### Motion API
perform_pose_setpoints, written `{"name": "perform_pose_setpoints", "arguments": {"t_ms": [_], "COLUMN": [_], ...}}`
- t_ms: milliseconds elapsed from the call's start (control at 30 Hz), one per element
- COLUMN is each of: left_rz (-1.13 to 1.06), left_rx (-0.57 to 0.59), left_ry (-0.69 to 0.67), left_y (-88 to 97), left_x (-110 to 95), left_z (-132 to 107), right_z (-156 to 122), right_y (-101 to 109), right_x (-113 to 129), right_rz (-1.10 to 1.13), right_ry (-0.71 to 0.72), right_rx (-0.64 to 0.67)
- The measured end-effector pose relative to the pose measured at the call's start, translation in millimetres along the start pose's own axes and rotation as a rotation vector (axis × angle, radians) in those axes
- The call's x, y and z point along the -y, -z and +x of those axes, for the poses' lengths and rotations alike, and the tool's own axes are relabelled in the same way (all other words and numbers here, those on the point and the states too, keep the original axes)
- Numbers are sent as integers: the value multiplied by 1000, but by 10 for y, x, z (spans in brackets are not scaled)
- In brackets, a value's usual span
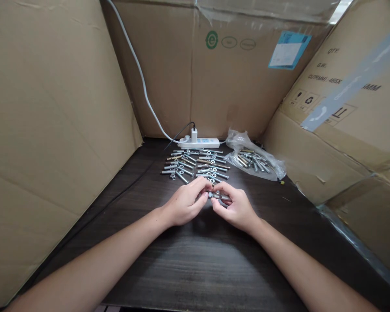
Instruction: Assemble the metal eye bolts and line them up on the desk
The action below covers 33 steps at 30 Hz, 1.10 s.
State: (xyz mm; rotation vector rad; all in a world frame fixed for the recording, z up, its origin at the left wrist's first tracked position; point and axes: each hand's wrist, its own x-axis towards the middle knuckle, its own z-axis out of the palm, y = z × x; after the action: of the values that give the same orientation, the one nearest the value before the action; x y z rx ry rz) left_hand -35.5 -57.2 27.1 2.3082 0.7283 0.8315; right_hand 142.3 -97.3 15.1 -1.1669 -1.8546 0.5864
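Note:
My left hand and my right hand meet over the dark wooden table, fingers pinched together on one small metal anchor bolt held between them. Just beyond the hands lie several rows of silver and brass anchor bolts, laid side by side. To the right of them a clear plastic bag holds more loose bolts.
A white power strip with a plugged-in charger lies at the back of the table, its white cable running up the rear wall. Cardboard box walls enclose the table on the left, back and right.

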Motion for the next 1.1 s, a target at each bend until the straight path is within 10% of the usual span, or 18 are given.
{"name": "perform_pose_setpoints", "arguments": {"t_ms": [1100], "left_rz": [-69], "left_rx": [33], "left_ry": [29], "left_y": [-16], "left_x": [39], "left_z": [14], "right_z": [10], "right_y": [13], "right_x": [-19], "right_rz": [3], "right_ry": [-13], "right_rx": [-33]}}
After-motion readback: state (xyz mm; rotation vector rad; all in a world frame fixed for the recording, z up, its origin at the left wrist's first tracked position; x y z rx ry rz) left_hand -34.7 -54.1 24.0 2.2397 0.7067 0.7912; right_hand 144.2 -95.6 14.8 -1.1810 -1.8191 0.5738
